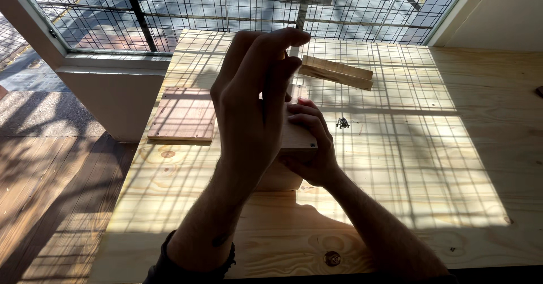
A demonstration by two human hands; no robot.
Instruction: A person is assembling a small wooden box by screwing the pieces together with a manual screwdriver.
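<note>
My left hand (pixel 251 100) is raised upright over the middle of the wooden table (pixel 396 165), fingers curled together at the top; a thin pale shaft shows just under the fingertips, too hidden to name. Behind it my right hand (pixel 311 148) grips a small pale wooden panel (pixel 298 138) with dark screw heads near its edge. Most of the panel is hidden by my left hand.
A flat reddish-brown board (pixel 184 114) lies at the table's left edge. Two stacked wooden strips (pixel 337 72) lie at the back. A small heap of dark screws (pixel 343 123) sits right of my hands. A wire-grid window (pixel 237 7) runs along the far side.
</note>
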